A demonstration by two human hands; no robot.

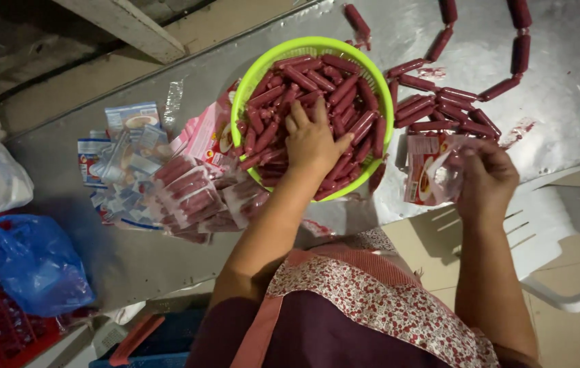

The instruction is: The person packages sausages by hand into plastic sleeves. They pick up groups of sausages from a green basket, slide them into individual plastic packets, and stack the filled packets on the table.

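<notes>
Left hand [311, 140] is resting, fingers curled, on red sausages [317, 95] heaped in green basket [249, 88] at 12 o'clock | right hand [484, 178] is pinching printed pouch [429, 170] at 9 o'clock of it | sausages' long axes mixed | counter [562, 95] is carrying all.

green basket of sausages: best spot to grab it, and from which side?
Judging by its pose, grip the green basket at its bare rim on the far-left arc, coming from above with fingers hooked over the edge. The rim is a thick rolled lip, exposed there. The near side is taken by the left hand in the sausages, and filled packs crowd the lower left.
</notes>
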